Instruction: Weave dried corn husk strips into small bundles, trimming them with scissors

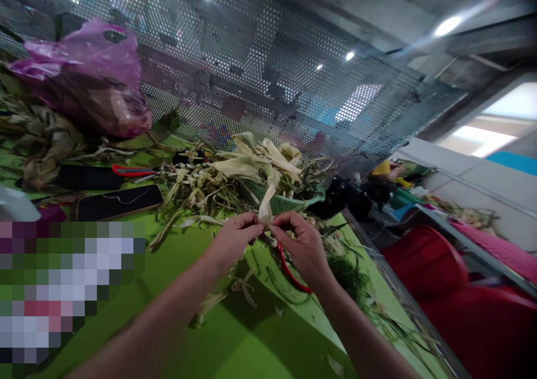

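Observation:
My left hand (235, 238) and my right hand (302, 246) meet above the green tabletop (235, 334), both pinching a pale strip of dried corn husk (265, 210) that stands up between the fingertips. A red-handled pair of scissors (290, 271) hangs from my right hand, its loop curving down under the palm. Just behind the hands lies a heap of husks (255, 163) over a green plastic basket (289, 203).
A phone (118, 202) lies at the left beside another red-handled tool (133, 171). A purple plastic bag (90, 76) sits on dry leaves at far left. A perforated metal screen (268, 71) backs the table. Red plastic chairs (453, 284) stand right.

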The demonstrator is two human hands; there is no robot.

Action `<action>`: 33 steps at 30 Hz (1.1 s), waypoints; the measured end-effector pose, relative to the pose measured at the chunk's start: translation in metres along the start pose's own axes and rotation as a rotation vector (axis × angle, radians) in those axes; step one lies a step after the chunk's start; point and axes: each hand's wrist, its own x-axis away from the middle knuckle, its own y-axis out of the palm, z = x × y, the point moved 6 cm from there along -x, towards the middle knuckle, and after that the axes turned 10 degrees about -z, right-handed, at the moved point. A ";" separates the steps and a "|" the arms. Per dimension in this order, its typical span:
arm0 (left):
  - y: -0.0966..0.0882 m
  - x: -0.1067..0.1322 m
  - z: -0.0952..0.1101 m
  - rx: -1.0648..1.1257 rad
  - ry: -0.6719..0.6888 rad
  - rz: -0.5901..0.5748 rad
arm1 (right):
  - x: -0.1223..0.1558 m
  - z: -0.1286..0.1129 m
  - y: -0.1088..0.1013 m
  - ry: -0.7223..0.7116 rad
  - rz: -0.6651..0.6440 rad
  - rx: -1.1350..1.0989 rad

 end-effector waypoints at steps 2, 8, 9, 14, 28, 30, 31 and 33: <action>0.001 0.000 0.002 -0.050 0.017 -0.005 | 0.001 0.000 0.001 0.011 0.000 -0.006; 0.000 -0.002 -0.005 0.119 -0.018 0.037 | 0.003 -0.005 0.002 -0.093 0.011 -0.024; -0.001 -0.002 -0.006 0.159 -0.024 0.048 | 0.003 -0.007 0.001 -0.129 0.008 -0.010; -0.001 -0.002 -0.014 0.350 -0.081 0.028 | 0.002 -0.014 -0.001 -0.216 -0.002 0.089; 0.000 0.000 -0.016 0.363 -0.165 0.045 | 0.001 -0.018 -0.004 -0.201 -0.026 0.129; 0.000 -0.001 -0.015 0.348 -0.144 0.033 | 0.001 -0.017 -0.003 -0.187 -0.031 0.121; 0.000 -0.001 -0.015 0.332 -0.134 0.024 | 0.001 -0.016 -0.003 -0.181 -0.034 0.117; 0.001 -0.001 -0.013 0.285 -0.117 0.004 | 0.001 -0.016 -0.003 -0.171 -0.042 0.117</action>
